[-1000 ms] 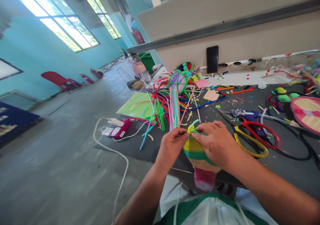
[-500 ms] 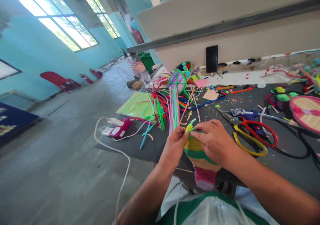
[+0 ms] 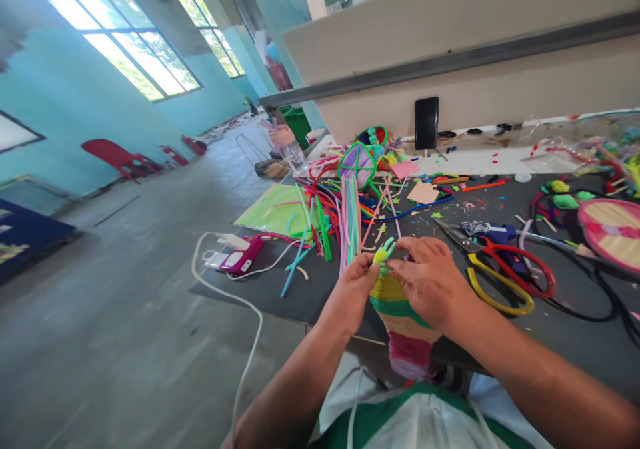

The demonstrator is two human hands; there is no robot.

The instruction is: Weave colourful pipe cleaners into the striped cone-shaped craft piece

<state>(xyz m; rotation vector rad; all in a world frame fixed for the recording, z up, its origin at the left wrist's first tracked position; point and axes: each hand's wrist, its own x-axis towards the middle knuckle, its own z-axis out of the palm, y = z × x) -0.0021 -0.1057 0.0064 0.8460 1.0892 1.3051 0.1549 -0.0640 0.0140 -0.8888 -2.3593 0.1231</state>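
A woven pipe-cleaner piece (image 3: 403, 326) with yellow, green, cream and pink bands stands over the table's near edge. My left hand (image 3: 353, 292) pinches its top from the left side. My right hand (image 3: 430, 282) lies over its upper right part, fingers pressed on the green strand (image 3: 384, 253) that sticks up at the tip. Both hands are closed on the piece. Just beyond my hands lies a bundle of loose coloured pipe cleaners (image 3: 350, 212).
Red-and-yellow scissors (image 3: 500, 272) lie right of my hands on the dark table (image 3: 575, 332). A pink round woven disc (image 3: 613, 222) sits far right. A pink device with white cable (image 3: 243, 261) lies at the left edge, beside green sheets (image 3: 275, 212). A phone (image 3: 426, 122) leans on the wall.
My hands stayed on the woven piece; the fingers shifted slightly as they work the green strand at the top. The view moved a little.
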